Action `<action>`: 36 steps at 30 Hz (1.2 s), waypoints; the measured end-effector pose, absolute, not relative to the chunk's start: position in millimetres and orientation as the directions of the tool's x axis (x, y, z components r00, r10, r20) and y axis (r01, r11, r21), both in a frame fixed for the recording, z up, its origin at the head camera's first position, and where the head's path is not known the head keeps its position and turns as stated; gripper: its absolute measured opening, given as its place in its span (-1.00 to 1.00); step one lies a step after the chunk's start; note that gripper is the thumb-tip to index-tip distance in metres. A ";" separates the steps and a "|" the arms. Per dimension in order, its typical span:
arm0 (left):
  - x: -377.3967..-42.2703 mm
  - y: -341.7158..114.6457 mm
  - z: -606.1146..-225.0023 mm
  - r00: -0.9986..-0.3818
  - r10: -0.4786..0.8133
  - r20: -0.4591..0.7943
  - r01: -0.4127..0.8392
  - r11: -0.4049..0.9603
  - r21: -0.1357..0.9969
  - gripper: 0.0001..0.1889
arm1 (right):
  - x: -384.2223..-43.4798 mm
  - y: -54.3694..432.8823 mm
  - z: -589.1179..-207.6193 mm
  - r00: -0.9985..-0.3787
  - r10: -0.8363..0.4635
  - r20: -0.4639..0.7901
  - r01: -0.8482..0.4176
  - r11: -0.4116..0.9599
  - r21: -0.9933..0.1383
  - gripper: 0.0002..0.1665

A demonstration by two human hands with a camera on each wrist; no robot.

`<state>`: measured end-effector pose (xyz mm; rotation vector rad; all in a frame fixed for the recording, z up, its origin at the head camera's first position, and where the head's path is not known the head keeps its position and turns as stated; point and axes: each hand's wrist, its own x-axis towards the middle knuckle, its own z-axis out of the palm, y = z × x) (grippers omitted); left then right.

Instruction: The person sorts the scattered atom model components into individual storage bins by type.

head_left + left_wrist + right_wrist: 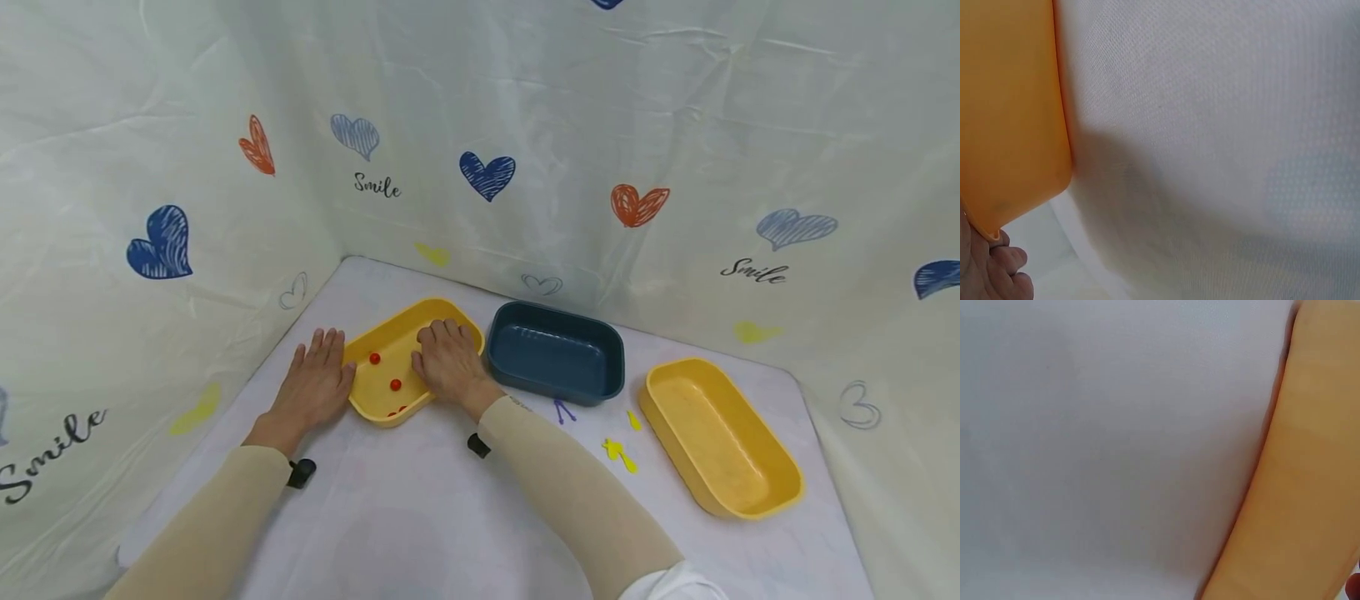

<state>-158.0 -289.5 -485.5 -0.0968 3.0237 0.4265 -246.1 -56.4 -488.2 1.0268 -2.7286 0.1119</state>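
On the left of the table, in the head view, sits a yellow tray [390,333] with several small red balls [395,385] inside. My left hand [311,387] lies along its left end, fingers straight, thumb side at the rim. The left wrist view catches the fingers [1004,269] beside the tray's corner [1016,125]. Over the tray's right part is my right hand [453,362], its bent fingers reaching down inside. Whatever lies under those fingertips is hidden. In the right wrist view the tray's outer wall [1297,475] fills the right side, and only a sliver of fingertip shows.
A dark blue tray [555,354] stands just right of the yellow one. Farther right is a second yellow tray [723,442], set at an angle. Hanging white cloth [547,100] printed with hearts borders the table at the back and left.
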 end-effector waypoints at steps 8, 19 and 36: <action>-157.8 -288.2 -483.2 -0.994 -0.050 -0.102 -0.076 0.959 0.273 -0.25 | -244.7 -42.7 -475.6 -0.698 -0.636 0.329 -0.684 0.728 -0.044 -0.65; -162.1 -278.7 -475.4 -0.996 -0.031 -0.078 -0.052 0.957 0.286 -0.25 | -238.3 -12.9 -456.4 -0.668 -0.629 0.397 -0.715 0.691 -0.107 -0.68; -176.6 -208.6 -457.5 -0.981 0.162 0.108 0.185 0.946 0.265 -0.27 | -219.5 68.2 -457.0 -0.725 -0.514 0.459 -0.648 0.734 -0.204 -0.67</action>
